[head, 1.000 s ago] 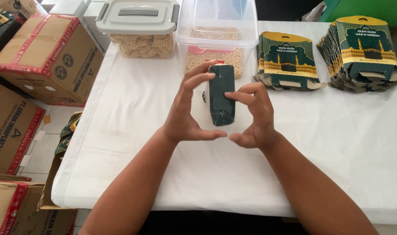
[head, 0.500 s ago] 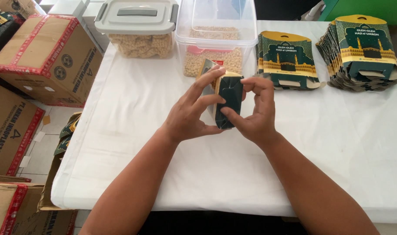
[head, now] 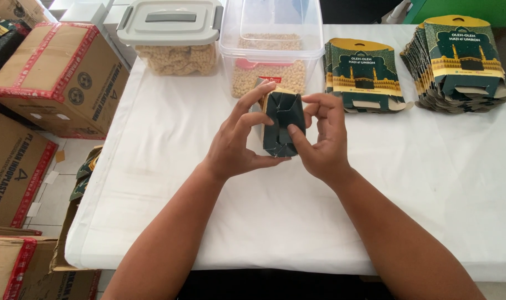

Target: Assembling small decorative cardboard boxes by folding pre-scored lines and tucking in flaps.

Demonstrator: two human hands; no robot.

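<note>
A small dark green cardboard box, partly folded with its end flaps showing, is held above the white table between both hands. My left hand grips its left side with thumb underneath and fingers on the top edge. My right hand holds the right side, the thumb pressing a flap at the box's end. Two stacks of flat green and gold box blanks lie at the far right, one just beyond my right hand and another further right.
An open clear tub of pale beans stands right behind the box. A lidded grey-topped tub sits to its left. Brown cardboard cartons stand on the floor along the table's left edge.
The box has turned in my hands, so its flapped end now faces me, and it sits a little lower and nearer. My right thumb has come onto a flap.
</note>
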